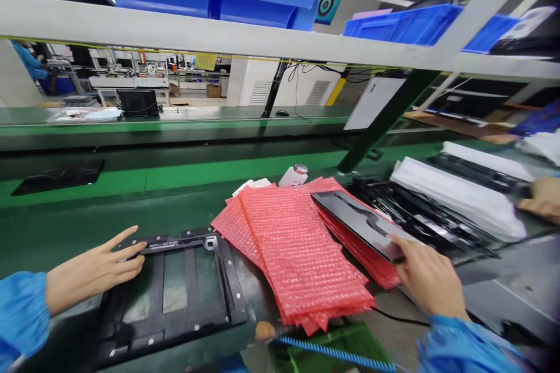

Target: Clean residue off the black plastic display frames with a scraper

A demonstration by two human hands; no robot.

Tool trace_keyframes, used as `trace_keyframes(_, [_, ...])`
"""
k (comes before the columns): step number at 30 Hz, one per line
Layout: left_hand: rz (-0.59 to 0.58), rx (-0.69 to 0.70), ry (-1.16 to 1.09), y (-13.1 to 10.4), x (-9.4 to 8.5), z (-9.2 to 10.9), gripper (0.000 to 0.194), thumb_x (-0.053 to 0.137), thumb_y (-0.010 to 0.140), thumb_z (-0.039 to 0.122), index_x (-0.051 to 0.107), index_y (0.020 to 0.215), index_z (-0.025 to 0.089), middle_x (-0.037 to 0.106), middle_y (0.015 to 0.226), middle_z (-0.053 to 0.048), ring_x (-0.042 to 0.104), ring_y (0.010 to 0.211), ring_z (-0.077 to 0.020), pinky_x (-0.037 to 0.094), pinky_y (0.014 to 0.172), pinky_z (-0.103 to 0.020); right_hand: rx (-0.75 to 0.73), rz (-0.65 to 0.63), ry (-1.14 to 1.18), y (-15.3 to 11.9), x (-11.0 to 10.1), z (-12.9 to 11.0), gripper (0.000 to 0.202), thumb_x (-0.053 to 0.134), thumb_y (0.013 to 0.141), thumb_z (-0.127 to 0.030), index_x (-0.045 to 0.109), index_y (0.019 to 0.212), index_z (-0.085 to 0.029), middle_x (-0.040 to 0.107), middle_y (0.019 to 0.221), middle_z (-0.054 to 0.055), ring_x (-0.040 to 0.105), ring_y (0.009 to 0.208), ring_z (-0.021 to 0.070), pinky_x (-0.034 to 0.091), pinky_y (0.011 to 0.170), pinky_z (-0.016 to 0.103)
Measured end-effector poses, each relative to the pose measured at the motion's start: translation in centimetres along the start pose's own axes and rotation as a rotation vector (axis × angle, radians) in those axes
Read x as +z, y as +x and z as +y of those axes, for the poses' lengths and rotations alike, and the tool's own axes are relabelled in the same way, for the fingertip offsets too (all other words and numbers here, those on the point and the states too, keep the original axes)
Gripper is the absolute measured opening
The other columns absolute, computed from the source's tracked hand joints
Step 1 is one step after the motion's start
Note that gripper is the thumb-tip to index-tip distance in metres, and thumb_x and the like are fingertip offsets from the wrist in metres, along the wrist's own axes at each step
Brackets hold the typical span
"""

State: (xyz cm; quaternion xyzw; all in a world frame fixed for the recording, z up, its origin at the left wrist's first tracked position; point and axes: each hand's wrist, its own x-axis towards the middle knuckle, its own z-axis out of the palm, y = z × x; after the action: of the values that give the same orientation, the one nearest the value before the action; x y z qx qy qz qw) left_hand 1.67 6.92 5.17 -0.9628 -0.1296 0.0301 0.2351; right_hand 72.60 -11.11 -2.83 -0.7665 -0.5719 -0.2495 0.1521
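My left hand has its fingers spread at the upper left corner of a black rectangular frame. The frame lies flat on the green bench and has open windows and small light dots along its border. My right hand grips the near end of a thin dark glossy panel, thumb on top. The panel is tilted over a stack of red bubble-wrap bags; I cannot tell whether it touches them. My right fingertips are hidden beneath it.
Black strips and white foam sheets lie on the right, near another person's blurred hand. A white bottle stands behind the bags. A blue coiled cord crosses a green crate. Blue bins sit on the shelf overhead.
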Motion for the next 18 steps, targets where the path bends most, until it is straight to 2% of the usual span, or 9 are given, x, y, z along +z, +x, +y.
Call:
trace_keyframes(2, [-0.04, 0.097, -0.031, 0.7, 0.2, -0.3, 0.04, 0.054, 0.087, 0.015, 0.058, 0.123, 0.031, 0.061, 0.13, 0.002, 0.038, 0.138, -0.0228, 0.008, 0.123, -0.057, -0.018, 0.023, 0.001, 0.6, -0.1, -0.5, 0.048, 0.045, 0.069, -0.016, 0.065, 0.112, -0.022, 0.065, 0.112, 0.02, 0.059, 0.105, 0.0353, 0.041, 0.085, 0.049])
trace_keyframes(6, [-0.034, 0.088, -0.096, 1.9, 0.8, -0.9, 0.036, 0.055, 0.087, 0.012, 0.061, 0.117, 0.031, 0.066, 0.119, 0.0, 0.044, 0.134, -0.0225, 0.004, 0.123, -0.056, -0.097, 0.084, 0.145, 1.3, 0.3, -0.4, 0.046, 0.047, 0.063, -0.016, 0.067, 0.104, -0.022, 0.055, 0.131, 0.02, 0.052, 0.118, 0.0344, 0.041, 0.092, 0.047])
trace_keyframes(8, [-0.035, 0.088, -0.131, 2.5, 1.0, -1.1, 0.034, 0.055, 0.087, 0.012, 0.062, 0.113, 0.032, 0.068, 0.114, 0.0, 0.044, 0.134, -0.0225, 0.002, 0.122, -0.056, -0.042, 0.092, 0.203, 1.3, 0.7, 0.0, 0.049, 0.047, 0.06, -0.017, 0.066, 0.106, -0.022, 0.053, 0.134, 0.02, 0.053, 0.119, 0.0348, 0.042, 0.092, 0.047])
trace_keyframes(11, [-0.019, 0.088, -0.182, 3.1, 1.4, -1.2, 0.035, 0.059, 0.083, 0.011, 0.064, 0.109, 0.033, 0.068, 0.113, 0.001, 0.046, 0.132, -0.0227, 0.005, 0.123, -0.056, 0.113, 0.013, 0.234, 1.2, 1.4, 0.6, 0.057, 0.046, 0.06, -0.019, 0.061, 0.114, -0.024, 0.062, 0.122, 0.019, 0.061, 0.107, 0.0351, 0.045, 0.084, 0.047])
trace_keyframes(13, [-0.006, 0.074, -0.218, 3.3, 1.7, -1.1, 0.036, 0.062, 0.081, 0.01, 0.065, 0.109, 0.033, 0.068, 0.113, 0.002, 0.047, 0.131, -0.0219, 0.007, 0.123, -0.054, 0.154, -0.025, 0.231, 1.1, 1.7, 0.8, 0.06, 0.046, 0.061, -0.021, 0.059, 0.12, -0.023, 0.066, 0.115, 0.019, 0.063, 0.102, 0.0346, 0.046, 0.082, 0.047])
trace_keyframes(16, [0.008, 0.055, -0.256, 3.3, 2.2, -0.8, 0.035, 0.063, 0.081, 0.01, 0.066, 0.107, 0.033, 0.068, 0.112, 0.002, 0.048, 0.13, -0.0207, 0.008, 0.124, -0.052, 0.031, -0.005, 0.239, 1.4, 1.4, 0.7, 0.061, 0.046, 0.064, -0.023, 0.06, 0.123, -0.023, 0.067, 0.116, 0.019, 0.064, 0.102, 0.0324, 0.045, 0.087, 0.046])
trace_keyframes(18, [0.024, 0.046, -0.267, 3.3, 2.4, -0.5, 0.037, 0.063, 0.08, 0.008, 0.065, 0.107, 0.034, 0.067, 0.112, 0.003, 0.049, 0.13, -0.0206, 0.01, 0.124, -0.052, -0.053, 0.037, 0.259, 1.8, 0.4, 0.2, 0.057, 0.045, 0.069, -0.023, 0.062, 0.124, -0.025, 0.067, 0.117, 0.018, 0.064, 0.104, 0.0293, 0.044, 0.09, 0.045])
